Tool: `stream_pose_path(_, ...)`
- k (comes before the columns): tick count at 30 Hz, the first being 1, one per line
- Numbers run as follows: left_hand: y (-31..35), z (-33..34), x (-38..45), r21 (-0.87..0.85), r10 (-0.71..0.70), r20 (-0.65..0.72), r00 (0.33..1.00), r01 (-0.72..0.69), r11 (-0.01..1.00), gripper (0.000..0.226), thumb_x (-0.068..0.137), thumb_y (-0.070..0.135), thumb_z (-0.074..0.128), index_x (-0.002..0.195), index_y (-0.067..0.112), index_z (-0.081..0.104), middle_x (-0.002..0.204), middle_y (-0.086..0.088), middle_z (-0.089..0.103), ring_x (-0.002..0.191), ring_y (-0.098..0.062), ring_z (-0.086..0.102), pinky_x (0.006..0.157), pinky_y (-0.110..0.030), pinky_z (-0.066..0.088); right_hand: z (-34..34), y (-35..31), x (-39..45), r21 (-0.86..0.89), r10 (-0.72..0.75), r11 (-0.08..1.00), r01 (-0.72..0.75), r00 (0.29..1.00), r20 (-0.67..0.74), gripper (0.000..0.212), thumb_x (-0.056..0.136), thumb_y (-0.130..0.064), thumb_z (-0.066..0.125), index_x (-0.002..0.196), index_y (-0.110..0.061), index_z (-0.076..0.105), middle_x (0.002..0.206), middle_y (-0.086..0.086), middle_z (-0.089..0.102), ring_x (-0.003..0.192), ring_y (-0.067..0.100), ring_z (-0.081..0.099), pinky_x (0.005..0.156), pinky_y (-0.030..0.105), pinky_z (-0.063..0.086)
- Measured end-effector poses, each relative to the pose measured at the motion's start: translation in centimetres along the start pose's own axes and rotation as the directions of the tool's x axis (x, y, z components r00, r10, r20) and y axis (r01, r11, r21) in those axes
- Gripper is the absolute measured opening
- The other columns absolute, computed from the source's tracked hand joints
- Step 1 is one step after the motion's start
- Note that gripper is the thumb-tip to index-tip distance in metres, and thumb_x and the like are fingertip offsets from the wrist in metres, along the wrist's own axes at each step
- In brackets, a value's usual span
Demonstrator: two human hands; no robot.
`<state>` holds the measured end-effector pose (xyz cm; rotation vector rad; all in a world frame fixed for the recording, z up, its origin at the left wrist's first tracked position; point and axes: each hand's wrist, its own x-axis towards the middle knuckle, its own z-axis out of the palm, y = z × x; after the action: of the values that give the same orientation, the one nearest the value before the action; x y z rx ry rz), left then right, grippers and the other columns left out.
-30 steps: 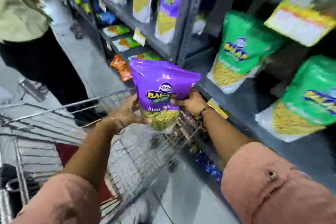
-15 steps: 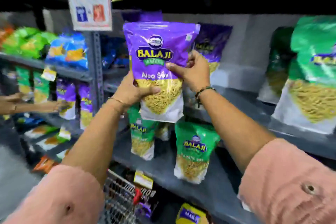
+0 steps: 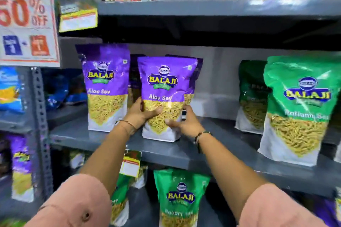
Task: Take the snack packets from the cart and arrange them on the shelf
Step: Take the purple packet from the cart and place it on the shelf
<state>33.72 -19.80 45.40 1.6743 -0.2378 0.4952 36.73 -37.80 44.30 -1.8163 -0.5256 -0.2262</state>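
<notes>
Upright, purple packet (image 3: 167,97) between both hands.

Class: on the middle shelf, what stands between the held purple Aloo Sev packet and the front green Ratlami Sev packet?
In the head view, bare shelf and a darker green packet set further back.

Sale sign (image 3: 27,16) cropped left, top.

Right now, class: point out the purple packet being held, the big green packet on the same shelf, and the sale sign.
purple packet (image 3: 162,81): head view, on its logo.
green packet (image 3: 306,94): head view, on its logo.
sale sign (image 3: 24,14): head view, on the red digits.
</notes>
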Motion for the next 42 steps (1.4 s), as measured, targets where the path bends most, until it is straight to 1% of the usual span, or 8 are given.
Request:
stream_pose_path(6,-1.0,-1.2,-0.8,0.108,-0.052,0.132,0.99,0.037,0.993,0.061,0.069,0.001,0.078,0.118,0.017,0.045,0.105,0.005,0.065,0.093,-0.004,0.061,0.081,-0.016,0.053,-0.2,2.2,-2.0,-0.057,0.058,0.997,-0.053,0.995,0.082,0.083,0.066,-0.013,0.084,0.134,-0.016,0.035,0.13,0.007,0.054,0.109,0.022,0.057,0.091,0.032,0.048)
stream_pose_path(10,-1.4,-1.1,-1.3,0.076,-0.068,0.114,0.991,0.06,0.995,0.063,0.071,0.001,0.076,0.124,0.014,0.045,0.119,-0.009,0.063,0.107,-0.02,0.06,0.101,-0.035,0.046,0.3,1.8,-2.1,-0.097,0.098,0.991,-0.092,0.993,0.059,0.084,0.067,-0.014,0.083,0.135,-0.015,0.034,0.132,0.007,0.054,0.111,0.023,0.056,0.094,0.033,0.047)
stream_pose_path(14,-1.7,-1.3,-1.8,0.13,-0.071,0.143,0.987,0.052,0.99,0.091,0.055,0.027,0.086,0.131,0.014,0.039,0.13,-0.008,0.059,0.12,-0.022,0.056,0.104,-0.035,0.041,0.2,1.4,-2.5,-0.169,0.113,0.981,-0.098,0.99,0.083,0.098,0.062,-0.032,0.084,0.14,-0.018,0.027,0.139,0.001,0.05,0.121,0.02,0.051,0.108,0.038,0.041)
stream_pose_path(19,-3.0,-1.4,-2.5,0.156,-0.09,0.107,0.99,0.073,0.985,0.124,0.026,0.052,0.09,0.131,0.016,0.035,0.132,-0.005,0.056,0.12,-0.02,0.054,0.107,-0.037,0.041,0.3,-0.9,-1.9,0.005,0.04,0.999,-0.04,0.983,-0.177,0.063,0.083,-0.044,0.063,0.135,-0.017,0.041,0.131,0.003,0.054,0.12,0.019,0.052,0.109,0.038,0.039)
stream_pose_path(26,-3.6,0.1,-2.0,0.303,-0.095,0.025,0.995,0.083,0.949,0.107,0.033,0.051,0.085,0.124,0.021,0.037,0.122,0.001,0.059,0.111,-0.02,0.056,0.093,-0.03,0.043,-0.3,-3.6,3.6,0.098,0.049,0.995,-0.01,0.916,-0.397,0.021,0.078,-0.027,0.072,0.068,-0.02,0.055,0.076,0.005,0.063,0.074,0.017,0.055,0.085,0.037,0.049)
stream_pose_path(32,-4.0,1.1,-1.3,0.32,-0.092,0.038,0.995,0.075,0.944,0.089,0.05,0.033,0.091,0.121,0.02,0.039,0.123,-0.002,0.061,0.109,-0.022,0.058,0.093,-0.031,0.045,-1.1,-2.4,4.7,0.058,0.019,0.998,0.01,0.874,-0.485,0.016,0.079,-0.024,0.072,0.081,-0.012,0.062,0.074,0.008,0.064,0.072,0.019,0.055,0.082,0.037,0.051)
stream_pose_path(37,-4.3,1.0,-1.2,0.307,-0.084,0.057,0.995,0.063,0.95,0.082,0.053,0.032,0.09,0.118,0.02,0.041,0.12,0.0,0.061,0.109,-0.021,0.057,0.093,-0.03,0.044,-1.3,-1.1,3.6,0.156,0.101,0.986,-0.062,0.961,-0.257,0.063,0.064,-0.046,0.08,0.11,-0.011,0.055,0.107,0.008,0.067,0.094,0.021,0.065,0.094,0.038,0.054)
stream_pose_path(42,-4.3,0.9,-1.2,0.279,-0.079,0.087,0.993,0.052,0.959,0.083,0.056,0.027,0.089,0.122,0.018,0.04,0.123,0.0,0.057,0.113,-0.019,0.054,0.095,-0.029,0.042,-1.7,0.9,-0.8,0.111,0.17,0.976,-0.186,0.975,0.143,0.056,0.071,0.003,0.076,0.116,-0.011,0.046,0.11,0.005,0.064,0.096,0.016,0.064,0.08,0.022,0.056)
